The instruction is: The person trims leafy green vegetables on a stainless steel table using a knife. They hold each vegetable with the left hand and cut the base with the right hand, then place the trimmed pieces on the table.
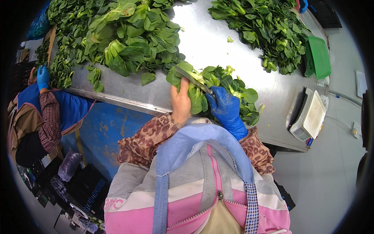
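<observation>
My bare left hand (181,101) holds a head of bok choy (196,98), its leaves hanging below the thumb. My right hand (225,106), in a blue rubber glove, grips a knife (191,77) whose blade lies across the pale stem end near my left thumb. More bok choy (248,95) lies on the metal table beside and behind my right hand. A large heap of bok choy (125,52) covers the table at the upper left, and another heap (271,35) lies at the upper right.
A digital scale (311,115) stands at the table's right end, with green plastic trays (320,58) beyond it. At the left, a co-worker's gloved hand (43,76) is by the greens. Another blue-gloved hand (304,5) shows at the upper right. Dark crates (84,187) stand at the lower left.
</observation>
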`<act>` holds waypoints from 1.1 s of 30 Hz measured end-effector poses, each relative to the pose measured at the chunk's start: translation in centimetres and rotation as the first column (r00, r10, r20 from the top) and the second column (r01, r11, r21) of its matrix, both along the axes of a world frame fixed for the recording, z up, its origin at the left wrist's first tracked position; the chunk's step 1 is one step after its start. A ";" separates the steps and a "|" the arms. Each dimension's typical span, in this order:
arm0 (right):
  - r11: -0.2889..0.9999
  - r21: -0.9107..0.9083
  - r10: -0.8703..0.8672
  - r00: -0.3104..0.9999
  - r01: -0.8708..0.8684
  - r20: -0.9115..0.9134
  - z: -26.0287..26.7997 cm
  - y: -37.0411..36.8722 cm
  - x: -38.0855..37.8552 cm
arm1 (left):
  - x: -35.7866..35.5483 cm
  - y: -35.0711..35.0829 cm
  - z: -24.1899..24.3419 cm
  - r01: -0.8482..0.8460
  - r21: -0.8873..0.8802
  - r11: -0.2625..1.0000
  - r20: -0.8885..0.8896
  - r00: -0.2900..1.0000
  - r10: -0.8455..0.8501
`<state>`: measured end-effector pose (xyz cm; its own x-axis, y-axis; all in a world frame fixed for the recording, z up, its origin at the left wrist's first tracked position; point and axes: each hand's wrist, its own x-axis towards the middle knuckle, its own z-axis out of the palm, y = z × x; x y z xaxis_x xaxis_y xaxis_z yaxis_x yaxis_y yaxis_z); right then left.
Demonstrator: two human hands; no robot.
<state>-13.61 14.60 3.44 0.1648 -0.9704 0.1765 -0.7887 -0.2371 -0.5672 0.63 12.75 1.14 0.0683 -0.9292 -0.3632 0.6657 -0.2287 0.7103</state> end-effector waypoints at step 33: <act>0.849 0.525 -0.246 0.917 0.048 0.313 1.3 -0.9 -0.4 | 0.7 0.1 0.3 0.313 -0.154 0.937 0.450 0.867 -0.215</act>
